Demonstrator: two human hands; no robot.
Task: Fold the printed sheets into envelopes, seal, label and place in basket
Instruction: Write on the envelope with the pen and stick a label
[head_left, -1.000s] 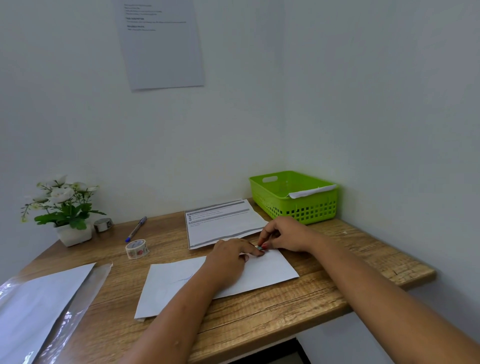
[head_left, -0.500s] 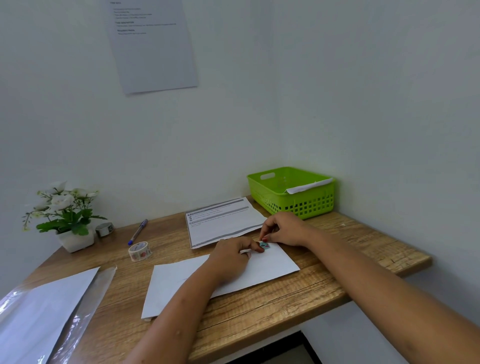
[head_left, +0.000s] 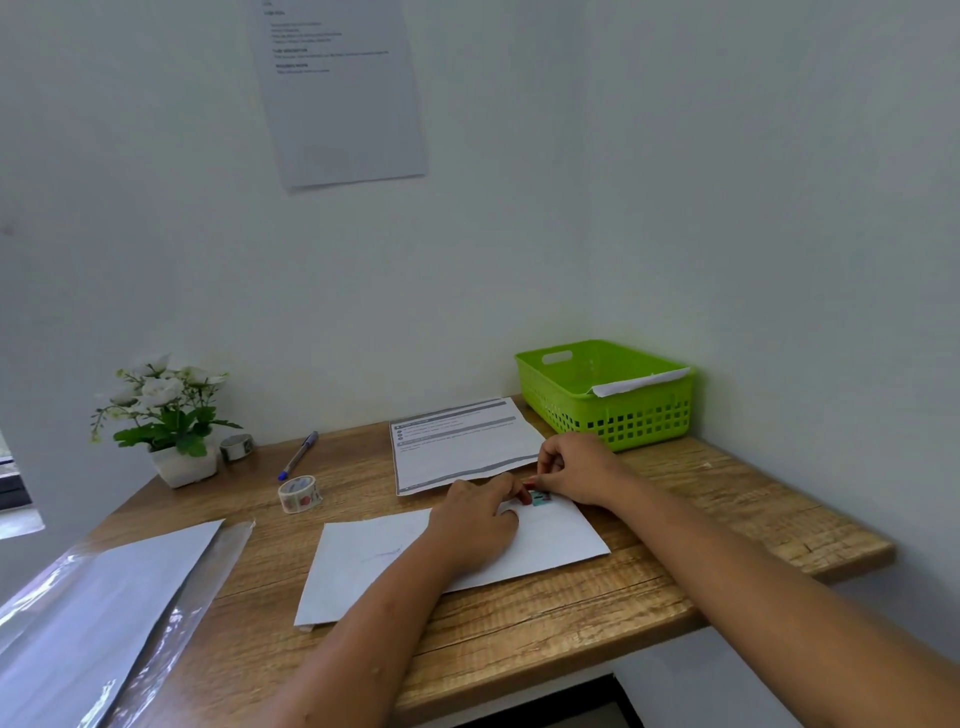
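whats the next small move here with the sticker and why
Probably press the sticker flat onto the far right corner of the envelope. The right hand pinches its edge there and the left hand rests on the envelope beside it, so it looks placed but not smoothed.

Soft even light, sharp, wide-angle edge bending

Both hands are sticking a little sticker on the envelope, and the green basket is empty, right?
Not quite. The head view shows the green basket holds a white paper. The rest is right: the left hand presses and the right hand pinches a little sticker on the envelope.
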